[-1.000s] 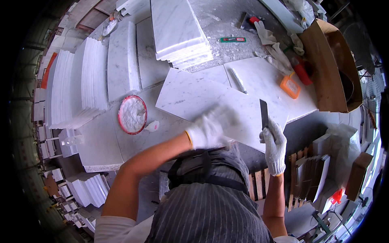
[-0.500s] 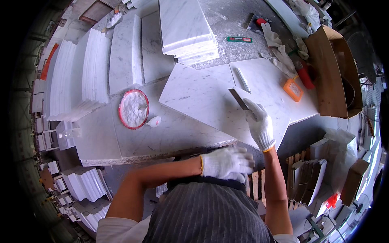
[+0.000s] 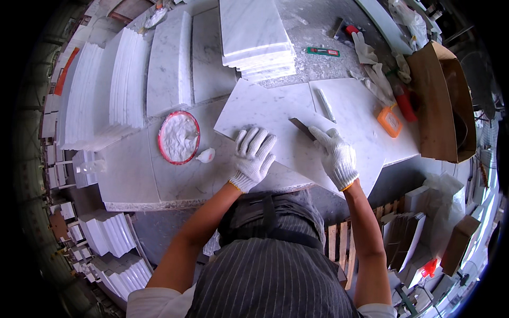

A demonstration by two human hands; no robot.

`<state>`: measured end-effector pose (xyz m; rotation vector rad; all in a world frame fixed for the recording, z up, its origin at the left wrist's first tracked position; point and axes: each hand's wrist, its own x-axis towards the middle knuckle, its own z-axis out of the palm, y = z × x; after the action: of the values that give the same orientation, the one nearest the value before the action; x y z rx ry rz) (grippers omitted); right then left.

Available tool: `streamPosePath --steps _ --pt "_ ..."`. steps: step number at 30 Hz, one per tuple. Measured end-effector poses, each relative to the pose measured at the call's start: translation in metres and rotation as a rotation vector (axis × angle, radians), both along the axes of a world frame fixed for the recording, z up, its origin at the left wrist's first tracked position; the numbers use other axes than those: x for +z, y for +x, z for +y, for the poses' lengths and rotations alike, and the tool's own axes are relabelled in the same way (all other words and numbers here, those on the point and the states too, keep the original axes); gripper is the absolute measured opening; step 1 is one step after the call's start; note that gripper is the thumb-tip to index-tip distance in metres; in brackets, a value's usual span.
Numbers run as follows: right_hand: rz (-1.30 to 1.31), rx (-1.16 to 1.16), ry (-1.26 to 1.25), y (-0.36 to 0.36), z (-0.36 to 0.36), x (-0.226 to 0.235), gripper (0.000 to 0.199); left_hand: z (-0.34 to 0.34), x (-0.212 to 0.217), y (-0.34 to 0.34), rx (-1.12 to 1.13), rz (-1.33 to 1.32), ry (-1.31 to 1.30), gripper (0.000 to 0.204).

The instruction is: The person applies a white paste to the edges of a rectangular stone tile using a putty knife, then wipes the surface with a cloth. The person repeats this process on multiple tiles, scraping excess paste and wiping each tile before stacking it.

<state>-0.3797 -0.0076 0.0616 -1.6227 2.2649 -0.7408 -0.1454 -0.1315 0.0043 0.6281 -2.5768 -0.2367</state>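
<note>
A white marble tile with grey veins lies slantwise over other tiles on the worktable. My left hand, in a white knit glove, rests over its near left edge with fingers extended. In my right hand, also gloved, is a scraper with a flat dark blade; its blade lies low over the tile's middle, and the fingers hide its rear end. Left of my left hand are a red-rimmed tub of white paste and a small white bottle.
Stacked marble tiles stand behind, with more stacks at the left. A white stick, an orange container, loose gloves, a green-backed cutter and an open cardboard box are at the right.
My left hand has moved from in front of my body, forward and left onto the tile's edge. My right hand has shifted slightly, with the scraper's blade further left and lower.
</note>
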Motion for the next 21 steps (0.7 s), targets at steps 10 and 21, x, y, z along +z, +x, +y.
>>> streamPosePath --steps 10,21 --pt "0.026 0.057 0.056 -0.004 -0.014 0.001 0.040 -0.005 -0.010 0.002 -0.013 0.004 -0.023 0.059" --pt "0.100 0.137 0.109 0.000 -0.010 0.003 0.043 -0.004 -0.012 0.000 0.002 0.014 -0.040 0.053"
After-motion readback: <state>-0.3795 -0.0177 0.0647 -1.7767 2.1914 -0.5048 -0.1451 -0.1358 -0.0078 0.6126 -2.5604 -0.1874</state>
